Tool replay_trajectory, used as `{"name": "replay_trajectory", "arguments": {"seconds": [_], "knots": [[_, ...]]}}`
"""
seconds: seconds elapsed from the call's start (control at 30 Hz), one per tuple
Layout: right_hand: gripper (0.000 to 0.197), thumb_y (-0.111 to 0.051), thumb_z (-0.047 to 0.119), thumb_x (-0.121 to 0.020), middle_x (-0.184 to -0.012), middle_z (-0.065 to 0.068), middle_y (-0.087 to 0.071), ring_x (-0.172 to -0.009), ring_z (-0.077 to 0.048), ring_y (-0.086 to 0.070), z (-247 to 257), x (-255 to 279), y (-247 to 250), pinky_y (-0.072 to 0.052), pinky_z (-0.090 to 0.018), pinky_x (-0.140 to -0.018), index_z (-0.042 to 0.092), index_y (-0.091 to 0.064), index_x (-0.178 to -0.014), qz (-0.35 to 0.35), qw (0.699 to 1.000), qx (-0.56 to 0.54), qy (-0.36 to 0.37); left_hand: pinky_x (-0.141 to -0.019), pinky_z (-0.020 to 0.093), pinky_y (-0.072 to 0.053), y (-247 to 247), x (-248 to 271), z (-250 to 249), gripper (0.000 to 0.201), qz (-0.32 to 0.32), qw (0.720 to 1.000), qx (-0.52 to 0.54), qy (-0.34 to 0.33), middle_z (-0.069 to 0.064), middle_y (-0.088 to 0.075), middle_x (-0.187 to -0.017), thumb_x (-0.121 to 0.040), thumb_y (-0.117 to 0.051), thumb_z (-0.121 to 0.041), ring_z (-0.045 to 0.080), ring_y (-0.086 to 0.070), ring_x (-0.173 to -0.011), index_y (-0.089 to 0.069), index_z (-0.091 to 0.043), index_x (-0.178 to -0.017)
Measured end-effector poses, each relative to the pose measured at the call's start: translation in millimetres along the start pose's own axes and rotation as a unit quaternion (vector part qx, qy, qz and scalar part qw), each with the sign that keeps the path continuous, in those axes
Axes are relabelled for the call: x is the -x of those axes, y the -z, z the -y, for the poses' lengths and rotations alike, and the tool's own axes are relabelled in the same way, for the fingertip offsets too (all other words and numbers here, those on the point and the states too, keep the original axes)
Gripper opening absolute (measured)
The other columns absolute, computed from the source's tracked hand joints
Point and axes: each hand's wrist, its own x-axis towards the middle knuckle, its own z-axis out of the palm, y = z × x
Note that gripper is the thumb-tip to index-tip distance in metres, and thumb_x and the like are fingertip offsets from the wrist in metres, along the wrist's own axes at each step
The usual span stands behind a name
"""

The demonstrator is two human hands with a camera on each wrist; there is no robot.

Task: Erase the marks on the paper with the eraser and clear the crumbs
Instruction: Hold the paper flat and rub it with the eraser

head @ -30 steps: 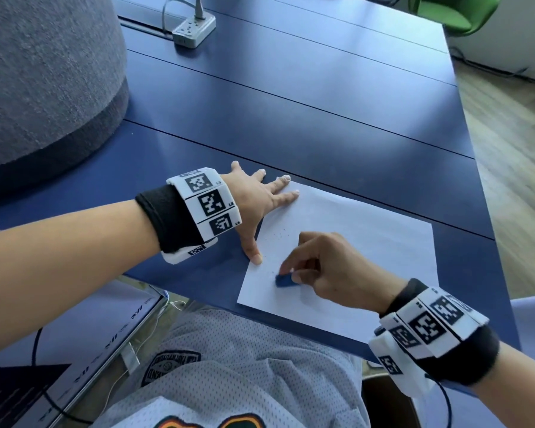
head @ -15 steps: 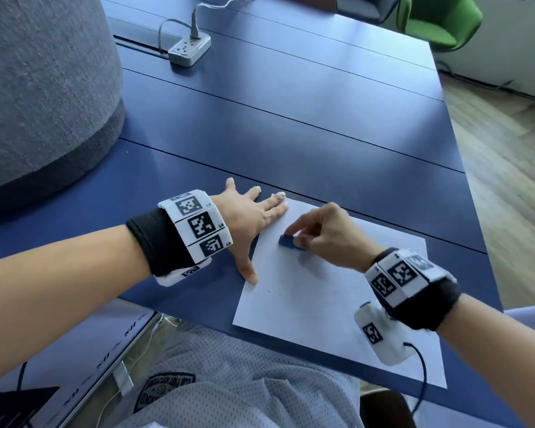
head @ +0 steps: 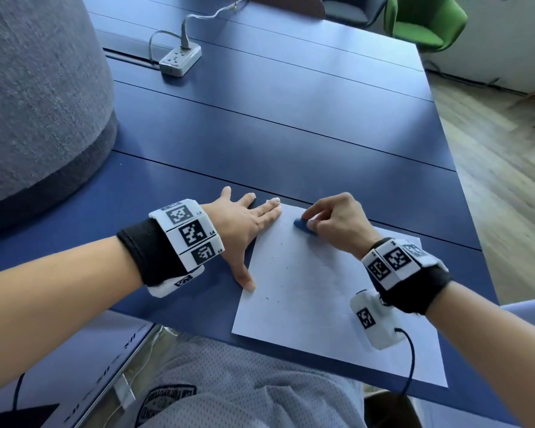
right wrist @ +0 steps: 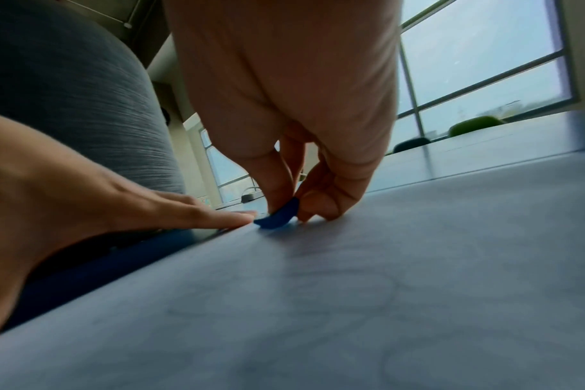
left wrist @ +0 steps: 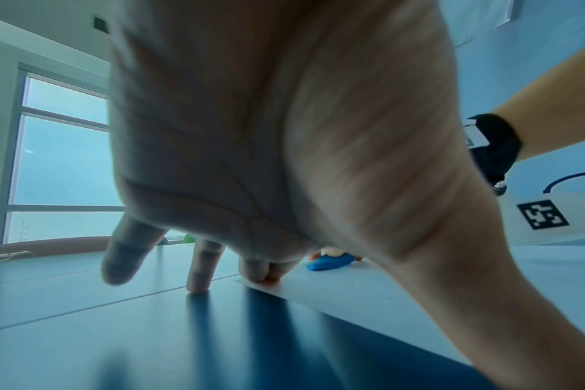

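A white sheet of paper (head: 309, 298) lies near the front edge of the blue table (head: 260, 134). My right hand (head: 331, 220) pinches a small blue eraser (head: 303, 226) and holds it down on the paper's far left corner. In the right wrist view the eraser (right wrist: 279, 215) sits between thumb and fingers, touching the sheet (right wrist: 351, 303), where faint pencil loops show. My left hand (head: 244, 223) lies flat with fingers spread, pressing the paper's left edge; its thumb rests beside that edge. Dark crumbs (head: 274, 296) dot the left part of the sheet. The left wrist view shows the eraser (left wrist: 329, 262) past my fingertips (left wrist: 264, 274).
A white power strip (head: 179, 58) with a cable sits far back on the table. A large grey fabric form (head: 34, 97) rises at the left. A green chair (head: 423, 23) stands beyond the table's far right corner; wooden floor lies to the right.
My right hand carried the eraser from the paper's near left area up to its far left corner, close to my left fingertips. The left hand stayed flat on the paper's edge.
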Motion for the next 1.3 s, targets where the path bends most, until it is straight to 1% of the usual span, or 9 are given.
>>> {"name": "replay_trajectory", "arguments": {"seconds": [0.17, 0.33, 0.5, 0.63, 0.8, 0.97, 1.13, 1.23, 1.3], "knots": [[0.019, -0.062, 0.005, -0.08, -0.07, 0.0, -0.069, -0.056, -0.004, -0.056, 0.3, 14.3, -9.5, -0.038, -0.006, -0.045, 0.019, -0.076, -0.086, 0.045, 0.999, 0.004, 0.021, -0.113, 0.067, 0.0, -1.1, -1.6, 1.5, 0.147, 0.001, 1.0, 0.001, -0.001, -0.012, 0.026, -0.159, -0.053, -0.072, -0.08, 0.029, 0.008, -0.149, 0.024, -0.028, -0.151], [0.017, -0.063, 0.005, -0.08, -0.077, -0.006, -0.071, -0.062, -0.007, -0.057, -1.0, 1.0, -0.3, -0.04, -0.01, -0.053, 0.015, -0.076, -0.085, -0.026, 1.0, -0.008, -0.009, -0.113, 0.066, 0.001, -0.8, -1.0, 0.9, 0.147, -0.001, 1.0, -0.003, 0.001, -0.012, 0.025, -0.16, -0.053, -0.073, -0.081, 0.029, 0.008, -0.149, 0.024, -0.029, -0.151], [0.013, -0.064, 0.01, -0.081, -0.075, -0.002, -0.071, -0.061, -0.007, -0.059, 1.2, 12.4, -7.8, -0.041, -0.011, -0.05, 0.017, -0.074, -0.086, 0.035, 0.999, 0.018, 0.014, -0.114, 0.066, 0.0, -0.5, -1.3, -0.3, 0.147, 0.0, 1.0, -0.012, 0.005, -0.011, 0.025, -0.16, -0.053, -0.072, -0.081, 0.029, 0.007, -0.149, 0.023, -0.028, -0.152], [0.015, -0.064, 0.007, -0.081, -0.077, -0.006, -0.071, -0.065, -0.01, -0.059, -1.8, -1.0, 1.8, -0.039, -0.009, -0.052, 0.016, -0.074, -0.088, -0.023, 1.0, 0.006, 0.006, -0.114, 0.066, 0.0, 1.5, -0.3, -2.9, 0.146, -0.001, 1.0, -0.02, 0.008, -0.009, 0.023, -0.16, -0.055, -0.072, -0.08, 0.03, 0.004, -0.149, 0.023, -0.027, -0.152], [0.018, -0.062, 0.008, -0.082, -0.074, -0.001, -0.069, -0.061, -0.005, -0.057, 3.5, 9.5, -11.2, -0.038, -0.003, -0.046, 0.019, -0.074, -0.089, 0.039, 0.999, 0.012, 0.034, -0.114, 0.066, -0.002, -0.4, -0.5, -1.7, 0.146, -0.007, 1.0, -0.022, 0.005, -0.01, 0.023, -0.16, -0.054, -0.071, -0.081, 0.029, 0.004, -0.149, 0.023, -0.027, -0.152], [0.012, -0.064, 0.009, -0.081, -0.076, -0.004, -0.069, -0.064, -0.01, -0.058, 3.9, -6.1, -3.6, -0.036, 0.0, -0.047, 0.015, -0.074, -0.085, -0.023, 1.0, 0.002, 0.014, -0.115, 0.064, -0.002, -1.4, -1.2, 1.5, 0.149, -0.009, 1.0, -0.011, 0.0, -0.012, 0.025, -0.16, -0.052, -0.07, -0.083, 0.029, 0.005, -0.149, 0.023, -0.025, -0.152], [0.016, -0.063, 0.008, -0.081, -0.076, -0.003, -0.071, -0.062, -0.009, -0.06, 7.1, 7.6, -12.5, -0.039, -0.003, -0.046, 0.018, -0.074, -0.086, 0.058, 0.997, 0.021, 0.043, -0.115, 0.063, -0.003, -1.3, -1.8, 1.4, 0.148, -0.008, 1.0, -0.022, 0.002, -0.012, 0.025, -0.159, -0.053, -0.069, -0.084, 0.028, 0.004, -0.149, 0.023, -0.026, -0.152], [0.015, -0.063, 0.009, -0.081, -0.077, -0.005, -0.07, -0.065, -0.011, -0.058, 0.5, -1.4, -0.6, -0.038, -0.006, -0.049, 0.017, -0.075, -0.086, -0.003, 1.0, 0.004, 0.021, -0.114, 0.065, -0.005, 0.2, -1.7, 0.3, 0.146, 0.001, 1.0, -0.022, 0.004, -0.012, 0.026, -0.159, -0.053, -0.07, -0.083, 0.029, 0.005, -0.149, 0.024, -0.029, -0.151], [0.017, -0.063, 0.008, -0.081, -0.075, -0.004, -0.07, -0.061, -0.009, -0.058, 0.9, 3.7, -1.8, -0.038, -0.006, -0.047, 0.018, -0.075, -0.086, 0.004, 1.0, -0.002, 0.026, -0.113, 0.067, -0.008, 0.5, -0.9, -0.5, 0.145, 0.006, 1.0, -0.016, 0.007, -0.012, 0.026, -0.159, -0.054, -0.072, -0.081, 0.029, 0.006, -0.149, 0.023, -0.032, -0.151]]}}
